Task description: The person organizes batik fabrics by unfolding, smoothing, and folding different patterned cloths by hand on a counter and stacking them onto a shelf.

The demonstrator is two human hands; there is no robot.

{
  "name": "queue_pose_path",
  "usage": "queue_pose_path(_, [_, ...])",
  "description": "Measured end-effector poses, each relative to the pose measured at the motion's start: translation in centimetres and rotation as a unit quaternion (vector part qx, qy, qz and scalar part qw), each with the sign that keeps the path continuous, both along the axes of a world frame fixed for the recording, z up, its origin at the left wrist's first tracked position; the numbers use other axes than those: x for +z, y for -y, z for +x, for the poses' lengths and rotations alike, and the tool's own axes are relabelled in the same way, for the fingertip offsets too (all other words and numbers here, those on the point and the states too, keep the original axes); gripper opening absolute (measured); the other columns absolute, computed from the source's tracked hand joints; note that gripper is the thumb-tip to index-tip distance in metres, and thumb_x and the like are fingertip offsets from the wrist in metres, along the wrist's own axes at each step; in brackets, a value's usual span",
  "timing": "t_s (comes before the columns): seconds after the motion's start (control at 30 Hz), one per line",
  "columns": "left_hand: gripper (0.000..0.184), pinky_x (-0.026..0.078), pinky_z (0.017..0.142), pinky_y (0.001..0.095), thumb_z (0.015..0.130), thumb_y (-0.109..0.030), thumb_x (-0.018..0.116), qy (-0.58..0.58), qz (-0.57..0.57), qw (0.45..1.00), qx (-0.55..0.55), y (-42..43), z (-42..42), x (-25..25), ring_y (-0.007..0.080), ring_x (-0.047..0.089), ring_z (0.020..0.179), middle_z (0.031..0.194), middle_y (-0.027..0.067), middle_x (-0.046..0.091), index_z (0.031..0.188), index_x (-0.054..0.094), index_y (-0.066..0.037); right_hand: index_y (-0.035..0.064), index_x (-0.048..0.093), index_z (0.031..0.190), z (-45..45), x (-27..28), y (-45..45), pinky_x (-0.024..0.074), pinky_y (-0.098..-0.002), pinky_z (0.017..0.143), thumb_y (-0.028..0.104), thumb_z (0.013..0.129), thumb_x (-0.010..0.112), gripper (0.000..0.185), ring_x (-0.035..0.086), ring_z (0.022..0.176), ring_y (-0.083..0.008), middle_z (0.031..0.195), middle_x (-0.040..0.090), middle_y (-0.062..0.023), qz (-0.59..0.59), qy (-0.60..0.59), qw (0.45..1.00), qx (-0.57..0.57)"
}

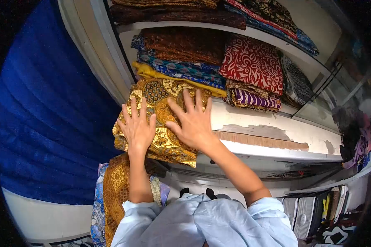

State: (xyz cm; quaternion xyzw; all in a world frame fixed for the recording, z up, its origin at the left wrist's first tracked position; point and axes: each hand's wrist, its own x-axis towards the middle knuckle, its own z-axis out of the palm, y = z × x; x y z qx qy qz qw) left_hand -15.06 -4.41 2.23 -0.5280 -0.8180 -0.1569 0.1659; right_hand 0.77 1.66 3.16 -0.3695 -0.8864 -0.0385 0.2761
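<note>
Head view: nearest are the wearer's light-blue sleeves (261, 214), and at near left a brown-and-gold cloth (114, 189) drapes over other patterned fabrics. Beyond the sleeves, both bare hands reach forward, palms down, onto a folded gold-patterned cloth (177, 153) at the left end of a white shelf (243, 117). The left hand (137, 129) rests on its left part, the right hand (193, 126) on its right; all fingers are spread and flat, gripping nothing. The cloth's near edge seems to jut past the shelf front, so a pull toward the body could tip it off; a hard push could ruck its layers or shove the yellow cloth (152, 72) and the stack just behind. The shelf's facing is worn, baring a brown strip (259, 140). A blue curtain (49, 115) fills the left; packaged goods (304, 212) stand low at right. Farther back, a red-and-white cloth (253, 64) tops a second pile, with more folded fabrics on an upper shelf (152, 25).
</note>
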Motion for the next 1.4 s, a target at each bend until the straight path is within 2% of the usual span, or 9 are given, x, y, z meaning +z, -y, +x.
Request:
queue_pose_path(0.33, [0.052, 0.024, 0.098, 0.0564, 0.088, -0.035, 0.044, 0.013, 0.031, 0.999, -0.019, -0.3, -0.6, -0.7, 0.0390, 0.022, 0.129, 0.141, 0.0112, 0.028, 0.135, 0.035, -0.016, 0.0271, 0.039, 0.133, -1.7, -1.1, -0.1, 0.0123, -0.0647, 0.100, 0.058, 0.082, 0.042, 0.060, 0.021, 0.128, -0.0454, 0.140, 0.028, -0.0187, -0.032, -0.006, 0.999, 0.012])
queue_pose_path(0.47, [0.065, 0.023, 0.098, 0.0586, 0.085, -0.046, 0.047, 0.091, 0.048, 0.985, 0.138, 0.1, -2.4, 0.7, 0.0458, 0.025, 0.126, 0.140, 0.0253, 0.024, 0.137, 0.030, -0.009, 0.0213, 0.038, 0.133, -0.5, -0.9, -0.2, 0.0170, -0.0615, 0.100, 0.050, 0.081, 0.051, 0.061, 0.024, 0.127, -0.0456, 0.138, 0.027, -0.0249, -0.104, -0.007, 0.995, 0.009])
queue_pose_path(0.53, [0.089, 0.026, 0.099, 0.0548, 0.076, -0.067, 0.046, 0.206, -0.069, 0.959, 0.183, 1.0, -3.2, 3.1, 0.0464, 0.030, 0.124, 0.133, 0.0302, 0.033, 0.136, 0.029, -0.004, 0.0159, 0.036, 0.133, 1.4, -0.3, -0.6, 0.0209, -0.0571, 0.101, 0.041, 0.080, 0.058, 0.063, 0.026, 0.126, -0.0463, 0.136, 0.027, -0.0293, -0.150, -0.075, 0.985, -0.049])
queue_pose_path(0.63, [0.091, 0.036, 0.096, 0.0438, 0.070, -0.070, 0.049, 0.294, -0.124, 0.943, 0.100, 1.0, -5.8, 3.3, 0.0390, 0.041, 0.118, 0.128, 0.0273, 0.041, 0.127, 0.042, 0.001, -0.0004, 0.023, 0.135, 4.7, -1.0, -2.0, 0.0327, -0.0455, 0.099, 0.024, 0.074, 0.066, 0.079, 0.038, 0.116, -0.0480, 0.127, 0.035, -0.0342, -0.223, -0.188, 0.956, -0.016])
queue_pose_path(0.8, [0.087, 0.041, 0.090, 0.0438, 0.068, -0.069, 0.054, 0.209, -0.098, 0.967, 0.109, 0.8, -5.8, 3.1, 0.0376, 0.050, 0.108, 0.109, 0.0252, 0.056, 0.117, 0.051, 0.003, -0.0024, 0.011, 0.137, 5.1, -1.8, -3.4, 0.0440, -0.0349, 0.087, 0.028, 0.072, 0.069, 0.092, 0.055, 0.103, -0.0340, 0.115, 0.050, -0.0313, -0.456, -0.376, 0.806, 0.042])
queue_pose_path(1.0, [0.072, 0.044, 0.081, 0.0437, 0.068, -0.060, 0.062, 0.168, -0.083, 0.978, 0.093, 0.7, -4.5, 3.8, 0.0367, 0.057, 0.094, 0.093, 0.0238, 0.061, 0.096, 0.058, 0.005, -0.0022, 0.037, 0.125, 3.3, -3.4, -5.7, 0.0437, -0.0344, 0.085, 0.022, 0.068, 0.071, 0.071, 0.057, 0.099, -0.0308, 0.107, 0.058, -0.0218, -0.490, -0.418, 0.758, 0.099])
queue_pose_path(1.13, [0.058, 0.047, 0.071, 0.0389, 0.066, -0.046, 0.071, 0.240, -0.037, 0.970, 0.003, 0.9, -5.8, 2.8, 0.0311, 0.062, 0.080, 0.085, 0.0201, 0.063, 0.091, 0.056, 0.005, -0.0020, 0.039, 0.123, 4.8, 0.5, -3.0, 0.0407, -0.0334, 0.090, 0.004, 0.068, 0.068, 0.062, 0.053, 0.104, -0.0239, 0.111, 0.056, -0.0171, -0.383, -0.342, 0.855, 0.073])
queue_pose_path(1.27, [0.046, 0.047, 0.065, 0.0369, 0.065, -0.024, 0.076, 0.284, 0.041, 0.955, -0.072, 1.8, -4.0, 3.5, 0.0267, 0.062, 0.075, 0.079, 0.0169, 0.062, 0.090, 0.047, 0.001, 0.0001, 0.040, 0.121, 7.2, 0.8, -1.2, 0.0390, -0.0339, 0.091, 0.003, 0.062, 0.072, 0.067, 0.051, 0.106, -0.0242, 0.110, 0.056, -0.0170, -0.394, -0.351, 0.846, 0.080])
queue_pose_path(1.4, [0.045, 0.046, 0.067, 0.0376, 0.064, -0.014, 0.075, 0.243, 0.167, 0.944, -0.149, 2.6, 1.2, 7.7, 0.0323, 0.061, 0.076, 0.080, 0.0170, 0.062, 0.095, 0.045, -0.003, 0.0018, 0.044, 0.107, 11.2, -1.3, 0.3, 0.0449, -0.0270, 0.067, -0.001, 0.064, 0.071, 0.050, 0.052, 0.072, -0.0112, 0.091, 0.060, -0.0080, -0.361, -0.440, 0.804, 0.175])
